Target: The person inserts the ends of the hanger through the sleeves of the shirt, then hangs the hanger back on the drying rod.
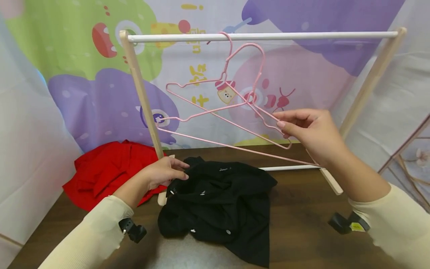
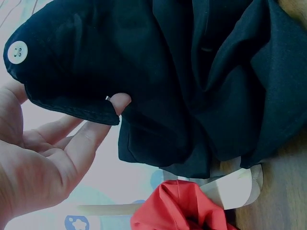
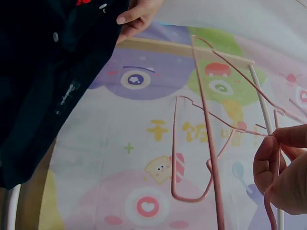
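- The pink hanger (image 1: 231, 106) is up in the air in front of the drying rack, its hook standing clear above my fingers, its long bottom bar slanting down to the right.
- My right hand (image 1: 312, 130) has it by the sloping shoulder on the right side; thumb and fingers are closed together on the thin wire in a light pinch.
- Just behind it, a second pink hanger (image 1: 201, 81) is hooked over the white rail (image 1: 302, 36); from the head view the two outlines cross.
- Below the hangers, the black garment (image 1: 218, 201) lies rumpled on the brown worktop (image 1: 302, 224), with pale buttons and a small light label showing.
- My left hand (image 1: 161, 173) is at that garment's left edge, thumb and forefinger a little apart. Cloth covers part of my fingers, so I cannot tell whether they pinch it.
- To the left, beyond my left wrist, a red garment (image 1: 111, 175) sits in a loose heap, beside the foot of the rack's left wooden post (image 1: 142, 93).
- My cream sleeves (image 1: 90, 231) reach to the forearms, each with a dark device (image 1: 132, 229) near the cuff.
- Behind everything hangs a cartoon-printed backdrop (image 1: 80, 97), green, purple and pink.
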Available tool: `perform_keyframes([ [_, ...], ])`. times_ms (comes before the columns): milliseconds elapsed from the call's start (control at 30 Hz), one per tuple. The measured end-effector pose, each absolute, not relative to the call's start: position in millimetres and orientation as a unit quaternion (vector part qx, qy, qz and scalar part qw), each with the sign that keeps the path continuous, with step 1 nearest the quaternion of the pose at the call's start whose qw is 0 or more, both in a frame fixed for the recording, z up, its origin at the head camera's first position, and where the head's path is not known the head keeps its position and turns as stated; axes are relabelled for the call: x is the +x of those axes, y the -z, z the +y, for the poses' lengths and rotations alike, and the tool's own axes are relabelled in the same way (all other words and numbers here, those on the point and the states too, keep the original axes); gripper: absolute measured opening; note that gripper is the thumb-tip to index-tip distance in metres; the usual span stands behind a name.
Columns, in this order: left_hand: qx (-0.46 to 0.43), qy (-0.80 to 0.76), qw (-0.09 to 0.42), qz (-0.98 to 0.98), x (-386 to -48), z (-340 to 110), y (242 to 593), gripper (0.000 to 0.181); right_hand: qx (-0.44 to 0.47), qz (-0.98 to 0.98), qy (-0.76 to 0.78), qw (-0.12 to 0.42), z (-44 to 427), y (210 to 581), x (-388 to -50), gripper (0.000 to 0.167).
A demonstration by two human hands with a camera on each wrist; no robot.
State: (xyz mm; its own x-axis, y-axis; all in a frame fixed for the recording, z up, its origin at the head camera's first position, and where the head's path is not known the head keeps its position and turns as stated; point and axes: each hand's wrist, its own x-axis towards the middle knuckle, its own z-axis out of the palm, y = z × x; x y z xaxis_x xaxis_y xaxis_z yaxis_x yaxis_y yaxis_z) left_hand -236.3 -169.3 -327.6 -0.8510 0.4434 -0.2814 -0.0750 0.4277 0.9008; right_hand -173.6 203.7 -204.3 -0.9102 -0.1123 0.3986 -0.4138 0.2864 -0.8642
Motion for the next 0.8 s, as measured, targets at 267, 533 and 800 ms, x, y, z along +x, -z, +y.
perform_keyframes([
  [267, 0.112, -0.525, 0.247, 0.807, -236, -169, 329, 0.055, 0.211, -0.830, -0.480, 0.189, 220, 216, -159, 0.020],
  [533, 0.111, -0.535, 0.252, 0.799, -237, -169, 329, 0.055, 0.242, -0.846, -0.419, 0.224, 236, 229, -154, 0.021],
  [800, 0.111, -0.530, 0.249, 0.803, -238, -168, 329, 0.055, 0.317, -0.844, -0.323, 0.287, 236, 246, -158, 0.027],
])
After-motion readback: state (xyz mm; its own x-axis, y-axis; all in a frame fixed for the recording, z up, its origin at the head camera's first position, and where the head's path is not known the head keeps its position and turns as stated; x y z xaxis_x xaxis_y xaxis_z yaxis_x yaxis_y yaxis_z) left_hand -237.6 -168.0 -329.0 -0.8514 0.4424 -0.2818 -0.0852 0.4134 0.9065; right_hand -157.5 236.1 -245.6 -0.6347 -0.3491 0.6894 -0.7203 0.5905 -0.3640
